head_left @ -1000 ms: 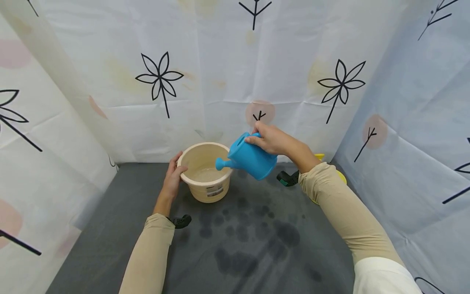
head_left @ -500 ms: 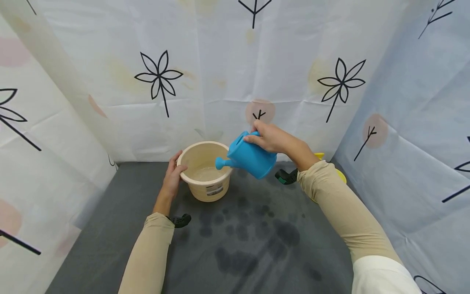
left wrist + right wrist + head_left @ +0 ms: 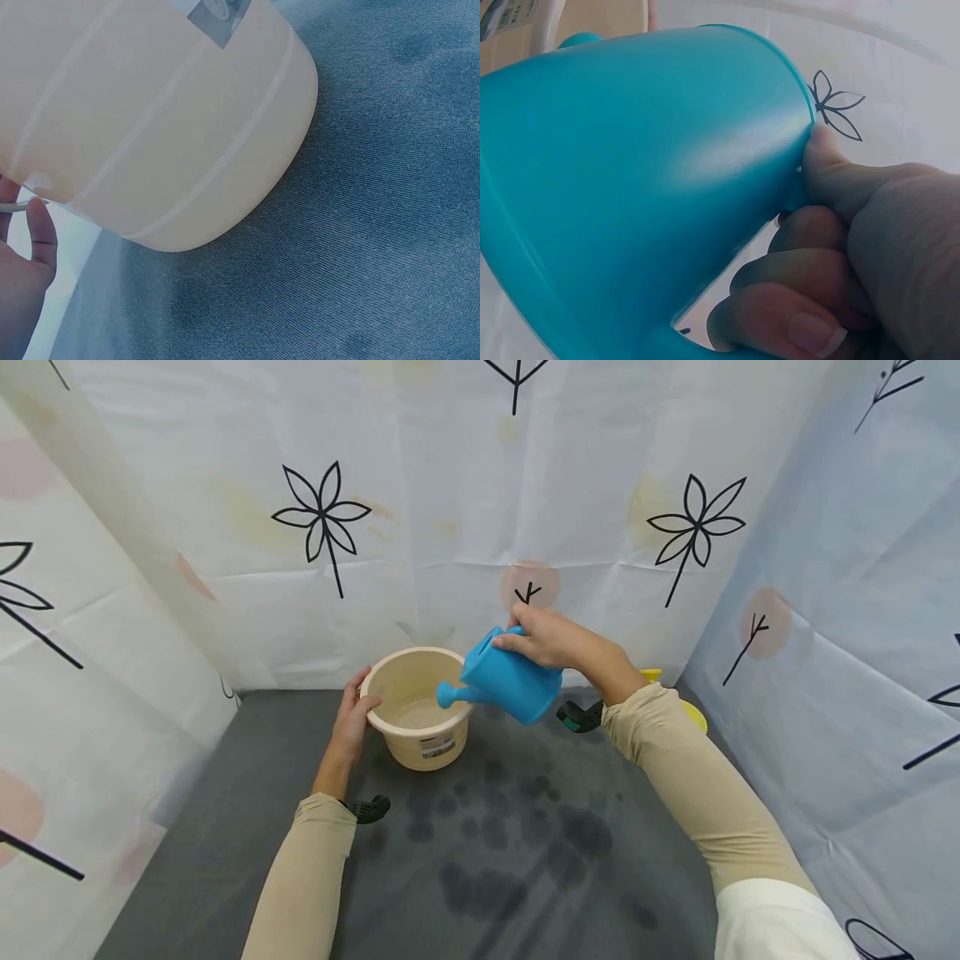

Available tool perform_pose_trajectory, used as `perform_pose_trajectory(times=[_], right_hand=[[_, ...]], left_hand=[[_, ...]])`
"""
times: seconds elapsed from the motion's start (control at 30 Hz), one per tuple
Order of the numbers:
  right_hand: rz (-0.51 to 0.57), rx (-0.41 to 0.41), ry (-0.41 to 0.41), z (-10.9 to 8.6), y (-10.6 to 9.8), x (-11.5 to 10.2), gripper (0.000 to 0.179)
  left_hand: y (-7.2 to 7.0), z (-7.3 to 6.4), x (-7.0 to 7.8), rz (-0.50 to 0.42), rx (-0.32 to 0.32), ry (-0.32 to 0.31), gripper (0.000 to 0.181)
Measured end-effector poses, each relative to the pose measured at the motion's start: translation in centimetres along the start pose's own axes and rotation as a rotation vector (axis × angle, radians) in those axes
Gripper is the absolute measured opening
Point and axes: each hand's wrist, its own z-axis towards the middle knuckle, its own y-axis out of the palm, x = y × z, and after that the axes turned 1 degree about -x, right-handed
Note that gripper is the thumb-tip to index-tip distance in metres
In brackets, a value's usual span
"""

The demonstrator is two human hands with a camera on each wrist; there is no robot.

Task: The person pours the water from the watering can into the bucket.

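A cream plastic bucket [image 3: 425, 745] with a label on its front stands on the dark cloth. On its left rim my left hand [image 3: 351, 720] grips, the thumb over the edge; in the left wrist view the thumb [image 3: 42, 236] pinches the rim beside the bucket wall [image 3: 172, 142]. My right hand [image 3: 551, 639] holds a blue watering can [image 3: 513, 681] by its handle, tipped left so the spout's round head hangs over the bucket's opening. The right wrist view shows curled fingers [image 3: 795, 277] round the handle and the thumb on the can's rim. Some clear liquid seems to lie in the bucket.
Dark wet spots [image 3: 487, 893] mark the grey cloth [image 3: 225, 860] in front of the bucket. A yellow object [image 3: 694, 717] sits at the back right, mostly hidden by the right forearm. White patterned sheets [image 3: 442, 510] hang behind and at both sides.
Hands, watering can and bucket keep nearly the same places. The whole head view has shifted very slightly; the can stays tilted over the bucket.
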Motion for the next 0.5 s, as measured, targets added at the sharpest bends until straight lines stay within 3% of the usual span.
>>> perform_pose_trajectory(times=[0.5], right_hand=[[-0.007, -0.019, 0.013, 0.13, -0.17, -0.38, 0.029]], left_hand=[[0.03, -0.04, -0.05, 0.007, 0.008, 0.003, 0.066]])
